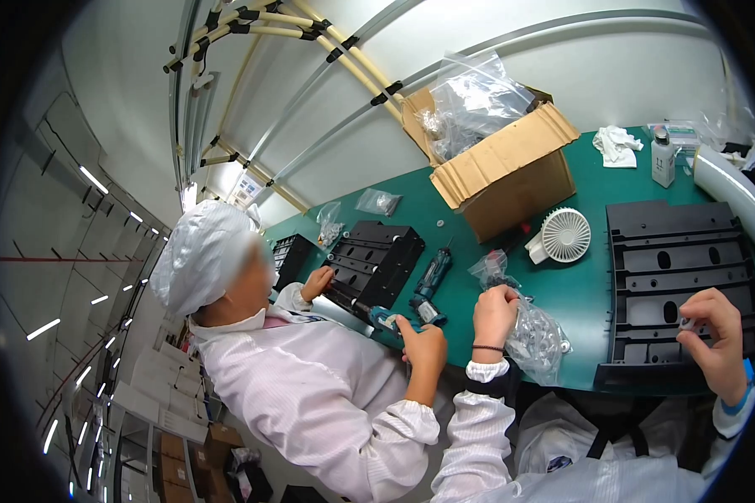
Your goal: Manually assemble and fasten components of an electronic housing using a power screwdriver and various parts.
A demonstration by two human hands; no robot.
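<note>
My right hand [720,335] pinches a small light-grey part [688,324] between thumb and finger, above a black ribbed panel [646,285] with oval holes. My left hand [496,317] is closed, its fingertips pointing down beside a small clear bag of dark little parts [493,267]. What those fingers hold, if anything, is hidden. Against the left wrist lies a larger clear plastic bag of small white parts [538,342]. A few loose pieces lie by the mouths of the bags.
On my left a co-worker [310,360] holds a teal power screwdriver [386,318] at another black panel [373,264]. A second screwdriver [432,281] lies between us. Beyond are a white fan [562,236], an open cardboard box [512,189], a cloth [618,147] and a bottle [663,158].
</note>
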